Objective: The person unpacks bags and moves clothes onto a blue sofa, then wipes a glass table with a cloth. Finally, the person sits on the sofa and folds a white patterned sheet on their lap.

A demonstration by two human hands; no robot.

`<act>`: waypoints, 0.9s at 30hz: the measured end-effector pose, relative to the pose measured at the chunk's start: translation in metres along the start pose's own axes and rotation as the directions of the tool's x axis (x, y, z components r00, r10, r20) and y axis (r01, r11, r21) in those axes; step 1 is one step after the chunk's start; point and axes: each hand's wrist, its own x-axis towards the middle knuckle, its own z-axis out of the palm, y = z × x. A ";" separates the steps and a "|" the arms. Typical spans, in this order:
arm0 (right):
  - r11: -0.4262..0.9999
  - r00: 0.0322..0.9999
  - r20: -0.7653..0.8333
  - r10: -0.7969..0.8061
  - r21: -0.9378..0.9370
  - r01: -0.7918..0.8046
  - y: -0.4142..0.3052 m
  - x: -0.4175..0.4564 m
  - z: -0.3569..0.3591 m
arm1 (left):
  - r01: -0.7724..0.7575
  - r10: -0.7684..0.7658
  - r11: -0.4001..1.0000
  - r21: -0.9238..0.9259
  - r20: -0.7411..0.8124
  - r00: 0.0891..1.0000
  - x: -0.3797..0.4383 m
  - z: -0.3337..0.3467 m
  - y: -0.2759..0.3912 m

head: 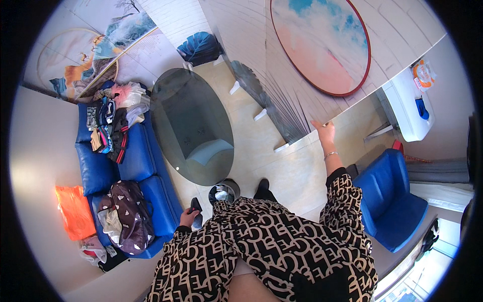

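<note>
My right hand [325, 133] is stretched forward, its fingers closed around the near edge of a folding screen [298, 94]. The screen's panels carry a printed brick pattern, grey leaves and a red-rimmed circle of pink and blue sky, and stand on white feet [260, 114]. Low on the left, my left hand [188, 218] grips a small dark object [195, 205] with a red edge; its exact kind is unclear. A round waste bin [225, 190] with light-coloured contents stands just beyond that hand, partly covered by my patterned clothing [264, 238].
An oval dark glass table [192, 124] stands ahead. To the left, a blue sofa [137, 151] bears piled clothes [109, 113] and a dark bag [130, 215]; an orange bag [75, 213] lies beside it. A blue chair [392, 204] and white table [411, 117] stand at right.
</note>
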 end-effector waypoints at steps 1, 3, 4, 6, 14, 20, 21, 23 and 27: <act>0.999 1.000 0.000 0.016 -0.042 -0.016 0.001 0.000 0.000 | -0.057 0.057 0.998 0.007 0.009 0.998 0.001 0.000 -0.001; 0.991 1.000 0.019 -0.006 -0.133 0.009 0.007 -0.001 0.001 | -0.026 0.029 0.998 0.049 -0.050 0.998 0.000 0.002 -0.004; 0.979 0.999 0.048 -0.006 -0.206 0.016 0.011 0.000 0.002 | -0.057 0.059 0.996 0.069 -0.026 0.998 -0.003 0.004 -0.006; 0.991 0.999 0.017 -0.041 -0.127 0.043 0.022 -0.001 0.005 | -0.061 0.065 0.994 0.088 -0.039 0.997 -0.011 0.010 -0.012; 0.981 0.994 0.041 0.101 -0.172 -0.093 0.119 -0.017 0.012 | 0.020 -0.007 0.923 0.383 -0.035 0.999 -0.055 0.029 -0.032; 0.894 0.804 0.571 0.166 -0.431 0.121 0.231 -0.111 0.052 | 0.020 0.000 0.959 0.284 -0.070 0.998 -0.063 0.020 -0.058; 0.892 0.759 0.596 0.261 -0.449 0.046 0.238 -0.139 0.062 | -0.015 0.026 0.940 0.340 -0.030 0.999 -0.057 0.012 -0.061; 0.837 0.670 0.741 0.045 -0.394 0.379 0.229 -0.193 0.086 | -0.009 0.007 0.964 0.266 0.009 1.000 -0.041 0.006 -0.066; 0.866 0.405 0.877 -0.259 0.025 0.500 0.135 -0.278 0.127 | -0.049 0.049 0.999 0.001 0.127 0.991 -0.017 0.014 -0.046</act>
